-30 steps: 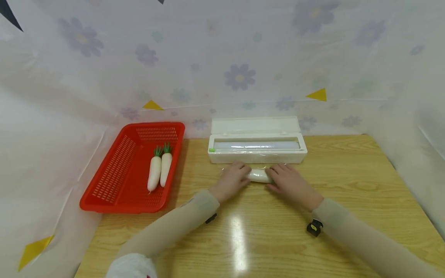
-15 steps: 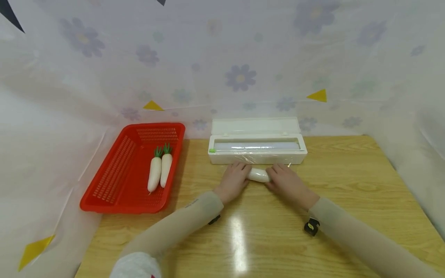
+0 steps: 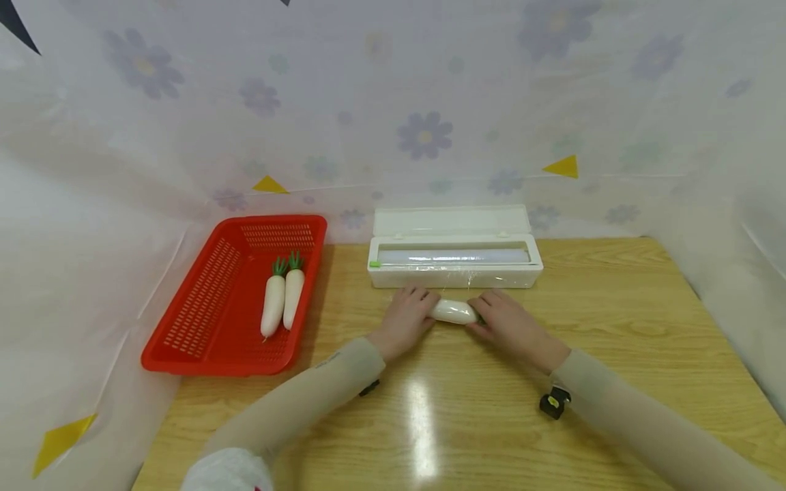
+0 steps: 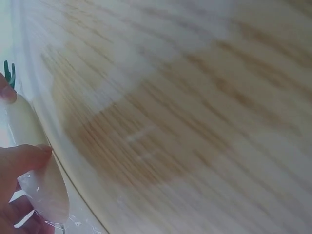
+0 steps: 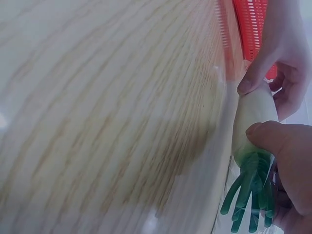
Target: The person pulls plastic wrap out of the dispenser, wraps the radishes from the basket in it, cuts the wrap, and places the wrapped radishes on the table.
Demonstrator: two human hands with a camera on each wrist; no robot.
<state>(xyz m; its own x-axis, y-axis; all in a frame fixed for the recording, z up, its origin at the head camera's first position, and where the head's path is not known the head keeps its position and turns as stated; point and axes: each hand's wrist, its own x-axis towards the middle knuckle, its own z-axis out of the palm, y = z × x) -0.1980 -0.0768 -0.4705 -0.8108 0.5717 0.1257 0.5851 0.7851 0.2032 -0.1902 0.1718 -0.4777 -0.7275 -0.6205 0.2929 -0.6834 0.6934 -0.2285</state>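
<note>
Both hands grip a white radish (image 3: 454,311) lying crosswise on the table, with shiny clear film around it. My left hand (image 3: 405,319) holds the tapered end, its thumb laid along the near side in the left wrist view. At the leafy end, my right hand (image 3: 512,326) pinches the radish, thumb on top and fingers behind. Green leaves (image 5: 251,187) stick out past that thumb in the right wrist view. Just beyond stands an open white box (image 3: 454,278) holding a cling film roll (image 3: 454,256). Clear film hangs over its front edge toward the radish.
At the left, a red plastic basket (image 3: 227,354) contains two white radishes (image 3: 273,307) with green tops. The box's raised lid (image 3: 451,221) leans back near the patterned curtain (image 3: 344,136). Wood-grain table (image 3: 491,423) extends in front of the hands.
Both hands have shifted and turned the radish slightly in place, and its middle shows a little more between them. Creases in the film before the box have changed. Basket and box stay put.
</note>
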